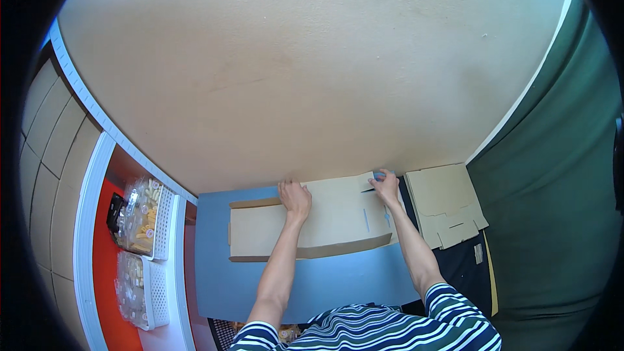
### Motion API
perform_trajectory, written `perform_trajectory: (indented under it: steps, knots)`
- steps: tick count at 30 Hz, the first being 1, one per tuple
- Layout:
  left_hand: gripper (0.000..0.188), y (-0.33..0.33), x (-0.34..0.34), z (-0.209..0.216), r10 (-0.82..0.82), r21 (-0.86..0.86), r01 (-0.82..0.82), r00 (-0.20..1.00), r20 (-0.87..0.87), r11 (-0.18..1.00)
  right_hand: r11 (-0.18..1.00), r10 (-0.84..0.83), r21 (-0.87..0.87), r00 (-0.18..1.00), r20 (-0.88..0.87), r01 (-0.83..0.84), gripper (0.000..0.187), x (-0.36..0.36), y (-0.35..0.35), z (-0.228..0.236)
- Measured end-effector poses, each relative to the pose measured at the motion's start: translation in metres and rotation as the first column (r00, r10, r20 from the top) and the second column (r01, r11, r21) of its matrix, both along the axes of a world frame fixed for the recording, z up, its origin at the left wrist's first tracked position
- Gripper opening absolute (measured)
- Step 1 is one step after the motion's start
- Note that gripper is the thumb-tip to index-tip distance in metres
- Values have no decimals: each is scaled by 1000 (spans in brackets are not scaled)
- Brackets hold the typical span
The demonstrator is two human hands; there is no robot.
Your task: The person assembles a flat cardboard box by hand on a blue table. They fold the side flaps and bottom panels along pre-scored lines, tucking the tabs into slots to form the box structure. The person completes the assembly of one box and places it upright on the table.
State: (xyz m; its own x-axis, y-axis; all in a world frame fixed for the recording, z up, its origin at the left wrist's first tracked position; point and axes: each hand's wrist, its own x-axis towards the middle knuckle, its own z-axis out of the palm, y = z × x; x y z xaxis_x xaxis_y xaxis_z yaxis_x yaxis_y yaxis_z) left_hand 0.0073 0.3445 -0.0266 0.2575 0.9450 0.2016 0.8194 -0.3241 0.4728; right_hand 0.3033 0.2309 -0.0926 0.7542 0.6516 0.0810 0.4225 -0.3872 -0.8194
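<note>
A flat cardboard box blank [338,221], partly folded, lies on a blue-grey tabletop [247,292]. Its near side stands up as a low wall, and so does the left part of its far side; the right end has slots. At the middle of the far side, my left hand [296,198] bends its fingers over the cardboard edge. My right hand [386,186] pinches a small flap at the far right corner, thumb against fingers. The fingertips of both hands are partly hidden.
More folded cardboard [445,198] is stacked at the right on a dark cloth [465,273]. White baskets [156,292] with clear packs of food stand on a shelf at the left. A bare wall [312,91] rises behind the table; a green curtain [552,188] hangs at the right.
</note>
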Motion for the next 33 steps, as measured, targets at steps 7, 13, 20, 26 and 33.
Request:
perform_trajectory:
  steps: [7,13,20,26,33]
  knots:
    - [36,7,4,-11,51,-51,-48,996,71,998,1000,-7,-3,997,-80,6,53,-1,16,-4]
    - [46,4,-2,-21,55,12,-56,995,80,998,995,87,62,992,-89,-82,35,-15,11,4]
    - [85,-7,1,-44,240,-68,-245,967,-83,967,943,294,78,919,263,-324,26,-80,3,14]
    - [95,-22,-1,-21,202,-332,-272,952,-231,903,894,446,-193,769,458,-404,30,-107,-20,10]
    - [85,-85,12,-19,104,-229,-63,980,171,971,812,584,-311,705,403,-495,26,-125,-59,28]
